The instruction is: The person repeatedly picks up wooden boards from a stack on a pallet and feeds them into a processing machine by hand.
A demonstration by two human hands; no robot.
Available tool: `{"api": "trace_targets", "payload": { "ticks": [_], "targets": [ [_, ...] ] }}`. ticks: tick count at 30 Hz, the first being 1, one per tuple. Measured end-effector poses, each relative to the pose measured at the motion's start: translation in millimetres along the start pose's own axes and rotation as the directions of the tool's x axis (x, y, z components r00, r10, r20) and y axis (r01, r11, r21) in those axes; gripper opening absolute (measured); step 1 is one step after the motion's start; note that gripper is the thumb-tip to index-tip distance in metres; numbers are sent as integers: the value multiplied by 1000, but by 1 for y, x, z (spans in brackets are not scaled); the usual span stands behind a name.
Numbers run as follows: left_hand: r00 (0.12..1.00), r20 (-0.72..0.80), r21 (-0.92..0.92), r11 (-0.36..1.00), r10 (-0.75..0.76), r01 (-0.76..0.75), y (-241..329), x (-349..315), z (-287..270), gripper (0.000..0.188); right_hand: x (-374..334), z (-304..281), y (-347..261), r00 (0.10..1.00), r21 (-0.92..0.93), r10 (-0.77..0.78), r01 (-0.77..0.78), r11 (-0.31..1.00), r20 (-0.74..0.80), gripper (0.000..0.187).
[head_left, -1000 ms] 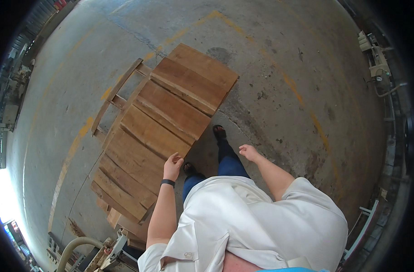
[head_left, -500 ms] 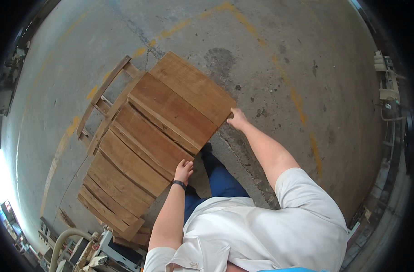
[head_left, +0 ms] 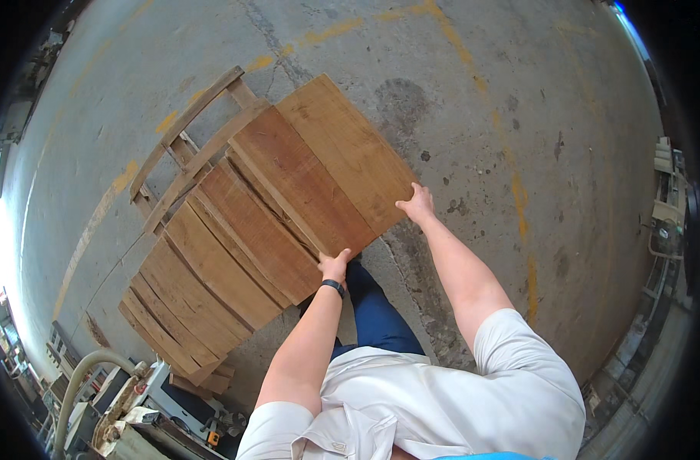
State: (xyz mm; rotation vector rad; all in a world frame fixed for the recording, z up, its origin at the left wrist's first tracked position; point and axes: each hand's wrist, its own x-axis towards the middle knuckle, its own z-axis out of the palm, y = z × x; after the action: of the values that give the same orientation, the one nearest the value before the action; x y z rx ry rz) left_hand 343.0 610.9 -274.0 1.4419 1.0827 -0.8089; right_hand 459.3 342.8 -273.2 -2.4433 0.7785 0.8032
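Several brown wooden boards lie side by side in a slanting row, some with cracks and rough edges. My right hand (head_left: 417,204) grips the near right corner of the end board (head_left: 346,146), a wide light-brown one, with the thumb toward its top face. At the near end of the reddish board (head_left: 304,178) beside it, my left hand (head_left: 334,267) holds the edge; its fingertips are partly hidden. Left of that come another reddish-brown board (head_left: 254,230) and a paler board (head_left: 220,257), with dark gaps between.
A wooden frame with curved rails (head_left: 185,119) shows beyond the boards' far ends. Short wood blocks (head_left: 212,379) sit under the left end. At lower left stand a machine (head_left: 177,402) and a beige hose (head_left: 82,372). Yellow lines (head_left: 519,203) mark the concrete floor.
My left hand has shifted right along the near ends, from the middle board to the reddish board. My right hand still holds the end board's corner. The whole view has shifted slightly.
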Motion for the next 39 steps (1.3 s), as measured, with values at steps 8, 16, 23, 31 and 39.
{"api": "trace_targets", "payload": {
  "ticks": [8,16,23,31,39],
  "targets": [
    [942,-334,335,934,-5,124,3,-2,-52,90,-17,12,36,974,212,-107,63,975,201,71],
    [837,-253,342,854,485,-391,8,-44,-110,35,-128,27,-12,907,571,-369,196,797,203,47],
    [459,-261,630,511,849,-586,28,-147,-245,18,-249,19,8,921,2,-341,347,938,-188,48],
    [613,-218,233,650,759,-723,-45,-163,-392,35,-360,62,47,982,671,-187,128,730,17,46],
    [919,37,-783,583,392,-217,-111,-175,-438,28,-436,97,49,938,908,-189,-332,-255,290,46]
  ]
}}
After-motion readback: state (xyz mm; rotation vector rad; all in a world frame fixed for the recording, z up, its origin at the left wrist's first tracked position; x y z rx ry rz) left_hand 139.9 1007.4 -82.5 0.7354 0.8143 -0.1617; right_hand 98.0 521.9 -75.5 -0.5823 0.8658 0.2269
